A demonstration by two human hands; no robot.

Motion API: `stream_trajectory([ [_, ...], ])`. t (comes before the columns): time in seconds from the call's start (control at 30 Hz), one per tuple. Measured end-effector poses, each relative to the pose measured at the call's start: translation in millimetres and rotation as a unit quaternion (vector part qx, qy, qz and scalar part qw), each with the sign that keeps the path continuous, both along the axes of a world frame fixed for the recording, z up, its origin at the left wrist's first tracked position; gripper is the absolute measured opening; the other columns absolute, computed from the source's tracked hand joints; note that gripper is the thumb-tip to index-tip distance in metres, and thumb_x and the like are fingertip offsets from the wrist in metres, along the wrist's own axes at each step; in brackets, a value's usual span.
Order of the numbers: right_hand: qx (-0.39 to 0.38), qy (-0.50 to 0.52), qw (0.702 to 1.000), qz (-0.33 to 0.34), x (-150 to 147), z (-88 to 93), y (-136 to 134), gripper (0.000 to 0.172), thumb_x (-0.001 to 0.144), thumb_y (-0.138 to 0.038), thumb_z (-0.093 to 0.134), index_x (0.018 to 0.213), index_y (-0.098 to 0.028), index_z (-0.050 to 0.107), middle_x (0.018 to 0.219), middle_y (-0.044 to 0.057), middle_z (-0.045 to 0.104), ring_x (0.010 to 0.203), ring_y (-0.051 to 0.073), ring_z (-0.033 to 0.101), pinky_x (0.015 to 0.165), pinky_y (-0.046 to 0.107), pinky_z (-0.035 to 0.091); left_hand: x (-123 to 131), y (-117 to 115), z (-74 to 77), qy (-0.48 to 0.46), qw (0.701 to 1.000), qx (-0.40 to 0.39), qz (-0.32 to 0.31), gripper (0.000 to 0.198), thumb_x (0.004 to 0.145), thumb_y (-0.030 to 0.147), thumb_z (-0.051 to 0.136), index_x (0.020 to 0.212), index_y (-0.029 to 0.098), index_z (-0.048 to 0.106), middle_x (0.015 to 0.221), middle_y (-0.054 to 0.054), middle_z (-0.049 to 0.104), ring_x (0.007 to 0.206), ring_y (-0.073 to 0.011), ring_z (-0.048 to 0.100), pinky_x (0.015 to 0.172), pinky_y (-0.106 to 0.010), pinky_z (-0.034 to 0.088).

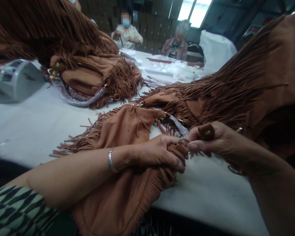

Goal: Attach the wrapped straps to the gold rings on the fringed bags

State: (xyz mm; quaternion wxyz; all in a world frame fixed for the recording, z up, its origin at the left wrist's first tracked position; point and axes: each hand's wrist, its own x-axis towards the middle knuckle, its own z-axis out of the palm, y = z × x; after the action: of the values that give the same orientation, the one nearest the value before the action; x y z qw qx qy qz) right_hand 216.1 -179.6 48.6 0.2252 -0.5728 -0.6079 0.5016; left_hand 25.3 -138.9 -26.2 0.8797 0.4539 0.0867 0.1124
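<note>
A brown fringed bag (124,131) lies across the near table edge, partly under my left forearm. My left hand (162,152) is closed around a brown leather tab (180,150) at the bag's side. A metal ring (182,141) sits at the top of that tab. My right hand (208,139) pinches at the ring, its fingertips close to my left fingers. Against the right hand rests a dark brown leather strap end (206,131) with a gold stud. Behind the hands, a plastic-wrapped handle (178,124) joins the bag by gold hardware.
Another fringed bag (88,77) with a wrapped handle lies farther back. A grey tape dispenser (16,80) stands at left. Large fringed bags (280,62) pile up at right. Across the white table (51,131), two people (127,36) sit near white wrapping.
</note>
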Motion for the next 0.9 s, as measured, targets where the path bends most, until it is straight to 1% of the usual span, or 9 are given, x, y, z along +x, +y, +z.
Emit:
stream_trajectory([
  [0.1, 0.042, 0.075, 0.992, -0.090, -7.8, -21.6, -12.0, 0.022, 0.064, -0.033, 0.079, 0.073, -0.015, 0.071, 0.057, 0.000, 0.057, 0.047, 0.008, 0.045, 0.041, 0.019, 0.034, -1.2, -0.6, 0.1, -0.015, 0.999, -0.029, 0.019, 0.031, 0.059, 0.005, 0.072, 0.086, 0.014, 0.059, 0.070, 0.003, 0.058, 0.065, -0.0076, 0.058, 0.073, -0.025, 0.049],
  [0.23, 0.104, 0.174, 0.962, -0.185, -17.3, -45.1, -26.9, 0.016, 0.065, -0.028, 0.079, 0.074, -0.017, 0.072, 0.057, -0.001, 0.057, 0.048, 0.007, 0.045, 0.042, 0.018, 0.036, -1.2, 2.2, 0.5, -0.032, 0.998, -0.060, -0.006, 0.027, 0.063, 0.012, 0.073, 0.087, 0.012, 0.060, 0.074, -0.001, 0.061, 0.066, -0.0110, 0.060, 0.071, -0.027, 0.051],
  [0.3, 0.123, 0.182, 0.957, -0.191, -18.7, -45.9, -28.5, 0.014, 0.067, -0.027, 0.078, 0.076, -0.017, 0.073, 0.059, -0.001, 0.058, 0.049, 0.008, 0.046, 0.043, 0.018, 0.036, -0.2, 5.8, -1.6, -0.049, 0.995, -0.084, -0.031, 0.029, 0.072, 0.031, 0.070, 0.090, 0.011, 0.061, 0.074, -0.004, 0.062, 0.064, -0.0129, 0.060, 0.066, -0.027, 0.050],
  [0.4, 0.119, 0.154, 0.971, -0.142, -17.8, -35.1, -23.2, 0.013, 0.068, -0.025, 0.077, 0.077, -0.016, 0.073, 0.061, 0.001, 0.060, 0.050, 0.008, 0.047, 0.042, 0.018, 0.037, 2.0, 10.5, -6.3, -0.056, 0.986, -0.145, -0.061, 0.049, 0.078, 0.057, 0.058, 0.092, 0.010, 0.063, 0.075, -0.007, 0.062, 0.063, -0.0151, 0.060, 0.063, -0.028, 0.049],
  [0.43, 0.111, 0.146, 0.975, -0.124, -17.5, -30.4, -20.5, 0.013, 0.067, -0.025, 0.077, 0.075, -0.015, 0.073, 0.059, 0.001, 0.060, 0.049, 0.008, 0.047, 0.041, 0.018, 0.037, 2.6, 11.2, -7.4, -0.054, 0.984, -0.157, -0.059, 0.048, 0.077, 0.056, 0.059, 0.092, 0.010, 0.062, 0.077, -0.006, 0.063, 0.065, -0.0154, 0.061, 0.063, -0.028, 0.049],
  [0.5, 0.097, 0.142, 0.979, -0.111, -17.3, -23.4, -16.2, 0.015, 0.065, -0.027, 0.079, 0.071, -0.014, 0.072, 0.055, 0.001, 0.060, 0.046, 0.008, 0.047, 0.038, 0.018, 0.036, 2.8, 11.2, -8.4, -0.051, 0.985, -0.159, -0.037, 0.037, 0.077, 0.046, 0.064, 0.093, 0.012, 0.062, 0.083, -0.005, 0.063, 0.067, -0.0148, 0.062, 0.065, -0.028, 0.050],
  [0.6, 0.077, 0.147, 0.976, -0.140, -14.5, -24.4, -16.2, 0.020, 0.063, -0.030, 0.080, 0.070, -0.014, 0.071, 0.054, 0.001, 0.059, 0.042, 0.007, 0.045, 0.037, 0.018, 0.035, 1.6, 9.8, -9.1, -0.056, 0.989, -0.137, -0.011, 0.025, 0.079, 0.033, 0.065, 0.092, 0.012, 0.062, 0.088, -0.005, 0.062, 0.069, -0.0130, 0.061, 0.069, -0.028, 0.050],
  [0.77, 0.070, 0.180, 0.958, -0.212, 0.2, -45.7, -27.5, 0.022, 0.072, -0.036, 0.074, 0.076, -0.016, 0.069, 0.056, -0.001, 0.058, 0.044, 0.007, 0.048, 0.040, 0.017, 0.037, 3.3, 10.9, -16.2, -0.065, 0.981, -0.174, -0.061, 0.037, 0.084, 0.048, 0.056, 0.093, 0.013, 0.062, 0.091, -0.009, 0.064, 0.076, -0.0173, 0.062, 0.072, -0.033, 0.051],
  [0.9, 0.071, 0.134, 0.966, -0.210, -2.2, -53.2, -25.7, 0.028, 0.079, -0.044, 0.065, 0.075, -0.016, 0.064, 0.054, -0.001, 0.056, 0.045, 0.009, 0.049, 0.041, 0.019, 0.038, 5.1, 13.5, -18.7, -0.066, 0.980, -0.181, -0.050, 0.033, 0.084, 0.043, 0.057, 0.092, 0.012, 0.063, 0.094, -0.010, 0.064, 0.073, -0.0157, 0.061, 0.071, -0.031, 0.050],
])
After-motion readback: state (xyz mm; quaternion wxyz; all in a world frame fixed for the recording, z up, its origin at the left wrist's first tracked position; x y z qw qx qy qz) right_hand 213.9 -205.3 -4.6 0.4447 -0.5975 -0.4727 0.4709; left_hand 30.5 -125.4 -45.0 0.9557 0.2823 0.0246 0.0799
